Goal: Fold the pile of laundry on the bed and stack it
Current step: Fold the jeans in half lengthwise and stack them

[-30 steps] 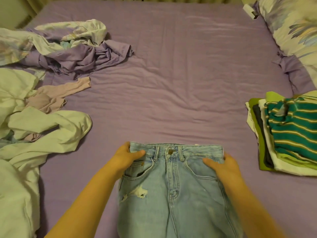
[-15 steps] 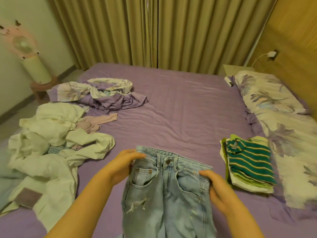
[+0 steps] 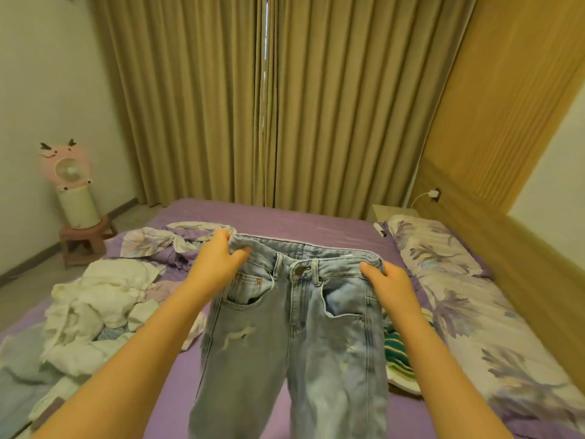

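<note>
Faded denim jeans (image 3: 294, 337) (ripped, held up)

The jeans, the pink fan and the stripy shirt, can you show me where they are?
jeans (image 3: 294, 337), head view, on the pale denim below the fly.
pink fan (image 3: 67, 167), head view, on its round face.
stripy shirt (image 3: 397, 350), head view, on the green stripes showing beside the jeans.

Both hands (image 3: 218, 261) (image 3: 387, 282) grip jeans (image 3: 294, 337), seemingly lifted above bed (image 3: 316, 223)
</note>
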`<action>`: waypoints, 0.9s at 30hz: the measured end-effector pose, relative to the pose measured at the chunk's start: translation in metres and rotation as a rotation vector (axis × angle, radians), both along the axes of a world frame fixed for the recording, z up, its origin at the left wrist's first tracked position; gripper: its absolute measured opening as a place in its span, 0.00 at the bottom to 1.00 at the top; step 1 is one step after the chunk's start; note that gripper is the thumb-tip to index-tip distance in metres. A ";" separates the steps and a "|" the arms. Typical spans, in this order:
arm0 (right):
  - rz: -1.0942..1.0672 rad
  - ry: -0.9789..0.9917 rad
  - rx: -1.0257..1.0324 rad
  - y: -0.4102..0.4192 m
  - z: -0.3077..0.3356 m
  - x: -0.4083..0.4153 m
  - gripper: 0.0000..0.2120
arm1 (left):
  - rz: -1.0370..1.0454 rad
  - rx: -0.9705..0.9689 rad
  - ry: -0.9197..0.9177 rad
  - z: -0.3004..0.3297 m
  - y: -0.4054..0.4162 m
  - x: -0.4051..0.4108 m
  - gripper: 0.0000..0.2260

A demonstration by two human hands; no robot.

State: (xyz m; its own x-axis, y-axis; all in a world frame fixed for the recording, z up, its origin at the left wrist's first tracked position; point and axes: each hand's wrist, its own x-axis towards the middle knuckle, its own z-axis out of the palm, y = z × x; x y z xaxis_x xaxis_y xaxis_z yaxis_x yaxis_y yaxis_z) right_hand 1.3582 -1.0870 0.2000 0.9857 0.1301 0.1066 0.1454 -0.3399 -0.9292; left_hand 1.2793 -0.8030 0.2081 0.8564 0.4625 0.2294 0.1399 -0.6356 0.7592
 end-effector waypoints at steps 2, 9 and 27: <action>-0.008 -0.035 -0.061 0.001 0.017 -0.009 0.18 | 0.014 0.055 -0.009 0.016 -0.003 -0.003 0.11; -0.065 0.177 0.133 0.023 0.028 -0.044 0.09 | -0.017 -0.216 0.004 0.027 -0.024 -0.030 0.18; 0.084 0.033 0.158 0.100 -0.044 -0.162 0.22 | -0.171 -0.638 -0.175 -0.053 -0.078 -0.103 0.06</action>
State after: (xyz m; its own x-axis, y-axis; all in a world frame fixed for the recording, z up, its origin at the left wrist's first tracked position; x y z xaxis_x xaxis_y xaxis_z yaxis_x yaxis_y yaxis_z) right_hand 1.1962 -0.9872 0.1562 0.9754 0.1967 0.0996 0.1353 -0.1774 -0.9748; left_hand 1.1766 -0.8806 0.1549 0.9045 0.4150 0.0982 -0.0812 -0.0583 0.9950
